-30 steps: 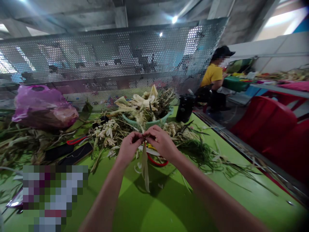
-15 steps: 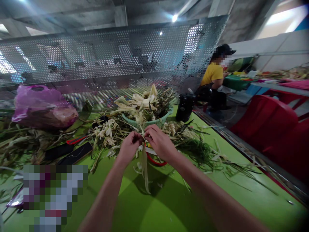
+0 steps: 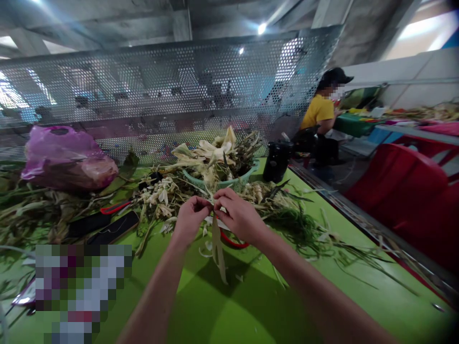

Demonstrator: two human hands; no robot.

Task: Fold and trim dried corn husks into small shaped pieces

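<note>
A pale, dried husk strip (image 3: 218, 248) hangs down from between my fingertips over the green table. My left hand (image 3: 191, 220) is closed, pinching its upper end. Touching or nearly touching it, my right hand (image 3: 239, 217) pinches the same strip from the other side, with its fingers bent. The exact grip point is hidden by the fingers. Just under my right hand lies a red curved thing (image 3: 234, 243), partly covered. Behind both hands stands a light green basket (image 3: 234, 181) heaped with dry husks (image 3: 215, 152).
Dry plant scraps (image 3: 163, 193) and green strands (image 3: 296, 222) surround the basket. A purple bag (image 3: 66, 153), a red-handled tool (image 3: 115, 208) and a dark flat case (image 3: 114, 228) lie left. A black cup (image 3: 277, 161) stands right, before a perforated metal screen (image 3: 150, 86). A person (image 3: 319, 112) sits beyond.
The hanging end of the strip has swung slightly right. Both hands keep their pinch in nearly the same place, and the view has shifted a little.
</note>
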